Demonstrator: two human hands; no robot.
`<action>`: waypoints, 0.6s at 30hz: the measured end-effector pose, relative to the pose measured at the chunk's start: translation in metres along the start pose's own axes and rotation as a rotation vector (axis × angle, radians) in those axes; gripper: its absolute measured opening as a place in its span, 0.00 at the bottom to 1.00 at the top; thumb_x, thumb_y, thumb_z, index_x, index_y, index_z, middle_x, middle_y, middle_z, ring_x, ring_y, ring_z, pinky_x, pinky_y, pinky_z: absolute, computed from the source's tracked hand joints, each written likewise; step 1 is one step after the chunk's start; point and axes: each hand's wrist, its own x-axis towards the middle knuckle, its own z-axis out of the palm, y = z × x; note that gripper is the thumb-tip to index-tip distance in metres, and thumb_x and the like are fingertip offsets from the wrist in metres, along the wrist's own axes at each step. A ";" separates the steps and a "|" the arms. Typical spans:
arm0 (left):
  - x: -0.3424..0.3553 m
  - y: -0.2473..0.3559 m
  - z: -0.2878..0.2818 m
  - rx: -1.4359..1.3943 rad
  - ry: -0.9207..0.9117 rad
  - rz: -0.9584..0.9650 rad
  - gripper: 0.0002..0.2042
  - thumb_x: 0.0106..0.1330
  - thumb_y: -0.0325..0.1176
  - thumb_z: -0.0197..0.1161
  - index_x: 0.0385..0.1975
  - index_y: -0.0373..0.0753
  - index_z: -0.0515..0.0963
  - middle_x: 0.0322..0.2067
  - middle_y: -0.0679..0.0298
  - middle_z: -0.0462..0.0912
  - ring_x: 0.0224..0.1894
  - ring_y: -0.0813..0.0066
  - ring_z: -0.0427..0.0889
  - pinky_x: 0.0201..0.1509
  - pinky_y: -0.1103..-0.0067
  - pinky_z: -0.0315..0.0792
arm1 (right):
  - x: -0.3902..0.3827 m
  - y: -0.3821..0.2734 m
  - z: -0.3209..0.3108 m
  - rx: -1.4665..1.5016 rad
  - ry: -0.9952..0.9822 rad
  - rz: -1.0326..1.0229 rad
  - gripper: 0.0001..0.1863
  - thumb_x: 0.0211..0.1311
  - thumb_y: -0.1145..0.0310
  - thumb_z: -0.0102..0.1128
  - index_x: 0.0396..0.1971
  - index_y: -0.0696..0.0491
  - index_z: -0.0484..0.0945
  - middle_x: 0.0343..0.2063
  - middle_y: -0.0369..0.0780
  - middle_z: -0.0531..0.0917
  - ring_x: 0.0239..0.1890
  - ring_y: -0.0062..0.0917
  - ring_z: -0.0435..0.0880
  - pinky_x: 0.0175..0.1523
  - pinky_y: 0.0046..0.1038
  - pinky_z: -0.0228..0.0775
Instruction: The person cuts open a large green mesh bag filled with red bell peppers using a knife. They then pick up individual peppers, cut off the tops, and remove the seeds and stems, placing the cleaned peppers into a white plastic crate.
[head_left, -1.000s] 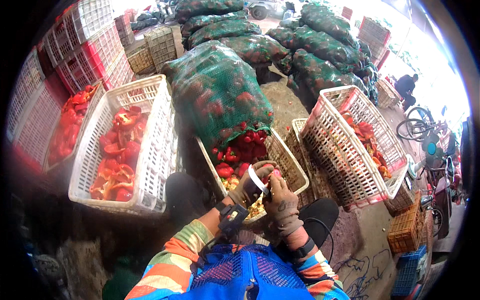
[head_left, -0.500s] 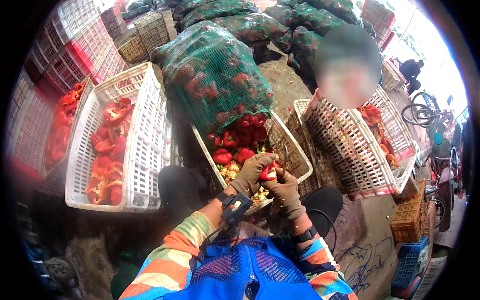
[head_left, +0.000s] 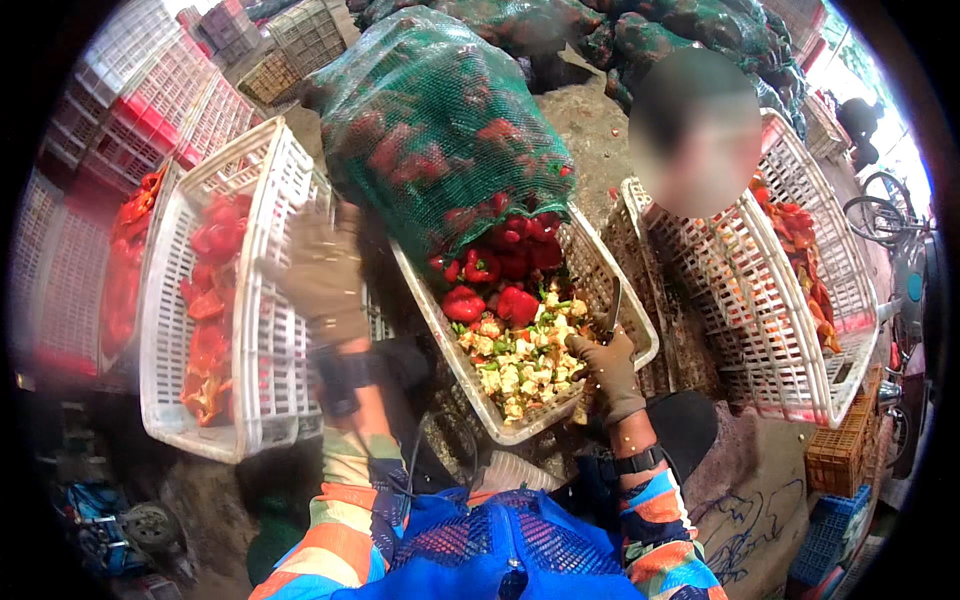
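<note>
My left hand (head_left: pixel 325 275), in a brown glove, is smeared by motion beside the near wall of the white crate (head_left: pixel 250 350) on the left; its fingers cannot be made out. Cut red pepper pieces (head_left: pixel 205 330) lie in that crate. My gloved right hand (head_left: pixel 612 375) is closed round a knife (head_left: pixel 614 305), its blade pointing up, over the right side of the middle crate (head_left: pixel 495 428). Inside this crate are pale pepper cores (head_left: pixel 530 355) with green stems and whole red peppers (head_left: pixel 517 306). A green mesh sack (head_left: pixel 450 130) of red peppers opens into its far end.
At the right, a person with a blurred head (head_left: pixel 695 130) is near a tilted white crate (head_left: pixel 740 300) of pepper pieces. Stacked crates (head_left: pixel 150 100) rise at the far left. More filled sacks (head_left: pixel 510 25) lie behind, and bicycles (head_left: pixel 885 205) stand far right.
My left hand has swung away from the right hand, leftward to the left crate. The red pepper held between both hands is gone from them. My right hand moved slightly right with the knife.
</note>
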 end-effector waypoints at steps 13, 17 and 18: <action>-0.098 -0.273 -0.206 2.309 -1.382 -0.405 0.43 0.37 0.35 0.68 0.59 0.48 0.55 0.58 0.56 0.57 0.58 0.43 0.54 0.59 0.61 0.57 | 0.043 0.051 -0.007 0.822 -0.125 0.670 0.17 0.52 0.71 0.55 0.43 0.59 0.69 0.26 0.39 0.73 0.21 0.22 0.73 0.22 0.26 0.72; -0.059 -0.291 -0.199 2.215 -1.187 -0.677 0.31 0.41 0.36 0.66 0.50 0.40 0.67 0.37 0.49 0.77 0.40 0.53 0.77 0.43 0.69 0.71 | 0.051 0.047 -0.005 0.713 -0.108 0.582 0.16 0.54 0.68 0.53 0.42 0.57 0.69 0.28 0.38 0.72 0.21 0.22 0.74 0.20 0.24 0.70; -0.055 -0.293 -0.200 2.177 -1.125 -0.774 0.30 0.40 0.37 0.67 0.48 0.39 0.69 0.36 0.51 0.78 0.39 0.54 0.78 0.43 0.70 0.71 | 0.052 0.051 -0.004 0.665 -0.113 0.541 0.15 0.54 0.67 0.53 0.42 0.56 0.69 0.28 0.38 0.72 0.20 0.22 0.74 0.20 0.24 0.70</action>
